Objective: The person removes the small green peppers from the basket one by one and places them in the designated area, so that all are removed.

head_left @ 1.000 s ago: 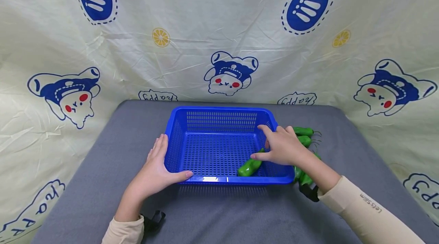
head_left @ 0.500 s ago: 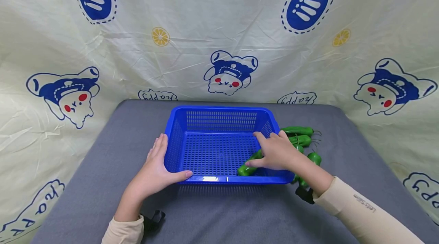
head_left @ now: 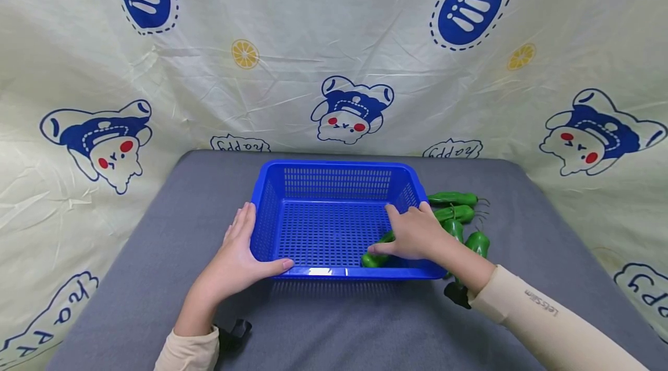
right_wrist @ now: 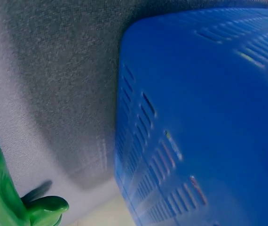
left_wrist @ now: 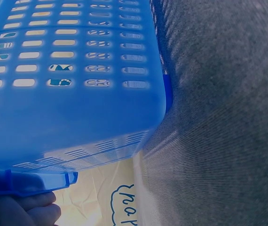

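Observation:
A blue perforated plastic basket (head_left: 334, 166) sits on the grey cloth, and a green pepper (head_left: 371, 260) lies in its front right corner. My left hand (head_left: 241, 264) rests at the basket's front left corner, thumb along the front rim and fingers against the left side. Its fingertips (left_wrist: 47, 214) show just below the rim in the left wrist view. My right hand (head_left: 417, 235) reaches over the right rim, thumb and index finger spread apart. That thumb overlaps the pepper, whose far end the hand hides. The right wrist view shows the basket's outer wall (right_wrist: 204, 108) but no fingers.
Several green peppers lie to the right of the basket, among them an upper pepper (head_left: 453, 199) and a lower pepper (head_left: 477, 242), partly hidden by the right forearm. A printed curtain (head_left: 292, 104) hangs behind the grey table (head_left: 209, 185).
My right hand has moved left and slightly down, deeper over the basket, covering more of the pepper inside and uncovering peppers outside. The left hand and basket stay put.

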Demonstrator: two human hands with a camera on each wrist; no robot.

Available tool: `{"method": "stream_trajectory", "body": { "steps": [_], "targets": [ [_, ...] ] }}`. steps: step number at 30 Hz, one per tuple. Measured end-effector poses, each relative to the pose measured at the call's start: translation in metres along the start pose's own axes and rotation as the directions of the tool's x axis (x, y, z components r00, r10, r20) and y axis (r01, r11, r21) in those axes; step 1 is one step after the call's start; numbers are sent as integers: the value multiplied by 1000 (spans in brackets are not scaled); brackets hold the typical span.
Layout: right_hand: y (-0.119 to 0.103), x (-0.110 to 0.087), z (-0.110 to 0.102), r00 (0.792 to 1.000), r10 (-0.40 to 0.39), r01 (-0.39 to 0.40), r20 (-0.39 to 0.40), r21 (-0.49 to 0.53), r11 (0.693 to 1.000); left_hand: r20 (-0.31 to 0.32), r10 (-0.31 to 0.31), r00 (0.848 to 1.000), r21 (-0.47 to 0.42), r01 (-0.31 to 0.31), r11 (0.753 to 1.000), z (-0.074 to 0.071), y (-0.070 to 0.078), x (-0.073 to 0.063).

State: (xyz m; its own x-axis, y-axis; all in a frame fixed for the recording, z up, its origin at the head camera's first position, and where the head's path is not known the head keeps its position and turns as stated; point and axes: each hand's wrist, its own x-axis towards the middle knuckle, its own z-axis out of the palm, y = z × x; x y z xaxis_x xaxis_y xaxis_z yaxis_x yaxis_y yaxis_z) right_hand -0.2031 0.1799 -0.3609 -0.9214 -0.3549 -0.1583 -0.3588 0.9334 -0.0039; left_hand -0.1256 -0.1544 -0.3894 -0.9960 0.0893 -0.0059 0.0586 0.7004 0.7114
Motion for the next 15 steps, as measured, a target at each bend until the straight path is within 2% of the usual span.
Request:
{"method": "stream_trajectory", "body": {
  "steps": [15],
  "targets": [
    [-7, 2, 6, 1000, 21, -21, 22, -6, 1000, -1, 11, 1000, -7, -11, 1000, 0, 0, 1]
  ]
}}
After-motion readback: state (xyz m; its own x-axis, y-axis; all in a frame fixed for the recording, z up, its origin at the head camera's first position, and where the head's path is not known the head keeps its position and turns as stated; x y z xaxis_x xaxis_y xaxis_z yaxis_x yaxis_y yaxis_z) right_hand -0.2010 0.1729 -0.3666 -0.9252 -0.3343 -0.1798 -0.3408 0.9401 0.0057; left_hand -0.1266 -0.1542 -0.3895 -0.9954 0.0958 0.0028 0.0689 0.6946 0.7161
